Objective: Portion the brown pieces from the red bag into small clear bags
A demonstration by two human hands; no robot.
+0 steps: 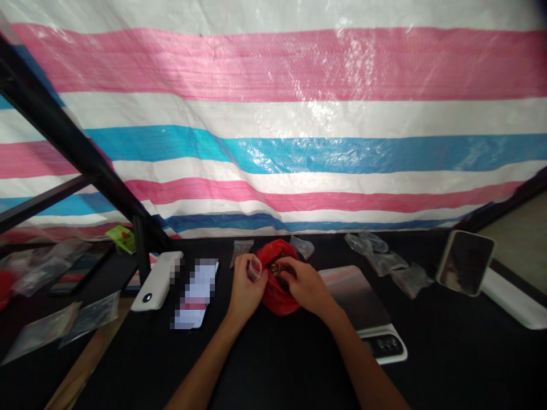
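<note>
A red plastic bag [280,304] lies open on the black table, with small brownish, metallic-looking pieces [273,269] inside. My left hand [247,290], at the bag's left side, is closed around a small clear plastic bag [255,269] whose mouth gapes open. Over the red bag's opening, my right hand [305,282] has its fingers bent together among the pieces. Whatever sits between those fingertips is too small to make out. Just behind my left hand rests another small clear bag [243,247] with something in it.
To the right are a flat scale [359,302], several clear bags [387,263] and a dark-screened device [465,263]. A phone [199,293] and a white power bank [157,282] lie left. A black metal frame [98,176] stands before a striped tarp [299,68].
</note>
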